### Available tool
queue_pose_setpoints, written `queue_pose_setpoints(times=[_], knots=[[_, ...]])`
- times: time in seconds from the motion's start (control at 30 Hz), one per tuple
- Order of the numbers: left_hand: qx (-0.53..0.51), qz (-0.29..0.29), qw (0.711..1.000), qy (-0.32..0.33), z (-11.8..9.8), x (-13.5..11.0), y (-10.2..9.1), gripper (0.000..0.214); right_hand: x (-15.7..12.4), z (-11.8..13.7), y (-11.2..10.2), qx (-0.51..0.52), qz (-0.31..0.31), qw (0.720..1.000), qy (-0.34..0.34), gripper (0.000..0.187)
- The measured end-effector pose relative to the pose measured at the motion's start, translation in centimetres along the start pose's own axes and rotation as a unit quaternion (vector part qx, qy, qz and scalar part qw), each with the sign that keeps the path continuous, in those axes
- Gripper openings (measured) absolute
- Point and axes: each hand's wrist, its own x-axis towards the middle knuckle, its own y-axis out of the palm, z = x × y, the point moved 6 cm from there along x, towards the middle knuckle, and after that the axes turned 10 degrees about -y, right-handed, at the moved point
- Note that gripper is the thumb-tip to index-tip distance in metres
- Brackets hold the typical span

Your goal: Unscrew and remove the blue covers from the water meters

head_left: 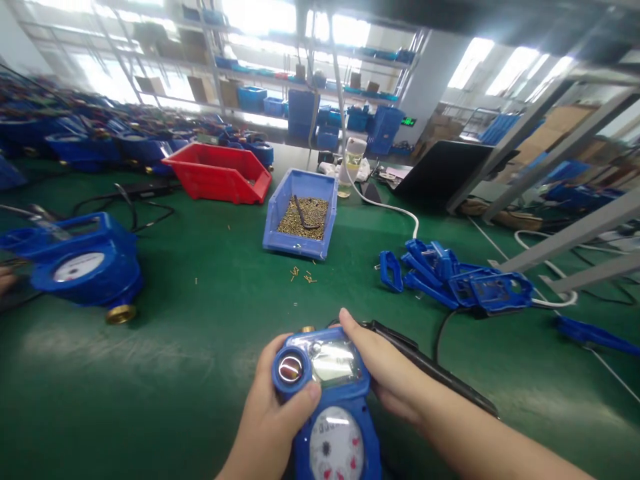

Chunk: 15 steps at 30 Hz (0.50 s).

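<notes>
A blue water meter (pixel 327 393) with a display window and a round white dial sits between my two hands at the bottom middle. My left hand (pixel 280 407) grips its left side, with the thumb beside the round port. Along the upper right edge lies my right hand (pixel 380 367), its fingers partly hidden behind the body. Beyond the right hand a black handheld tool (pixel 430 367) with a cable lies on the green bench. Several small brass screws (pixel 303 275) are scattered in front of a blue bin (pixel 296 248) full of screws, where a dark bent tool (pixel 301 213) rests.
A red bin (pixel 215 183) stands left of the blue one. Another blue meter (pixel 90 267) is at the left, near a co-worker's hand (pixel 6 280). Blue plastic covers (pixel 460 277) are piled at the right, beside grey frame bars (pixel 575 240). Many meters crowd the far left.
</notes>
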Motion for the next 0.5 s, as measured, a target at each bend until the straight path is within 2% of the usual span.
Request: queue_pose_setpoints(times=[0.1,0.33,0.5], knots=[[-0.005,0.006,1.0,0.014,-0.41,-0.28,0.07,0.064,0.2,0.08,0.43,0.005,-0.007,1.0,0.008,0.04],[-0.027,0.03,0.999,0.029,-0.44,-0.29,0.05,0.059,0.19,0.09,0.4,-0.001,-0.021,0.998,-0.052,0.042],[-0.023,0.044,0.998,0.033,-0.27,-0.11,-0.06,0.059,-0.17,0.36,0.4,-0.013,-0.03,0.999,-0.034,0.039]])
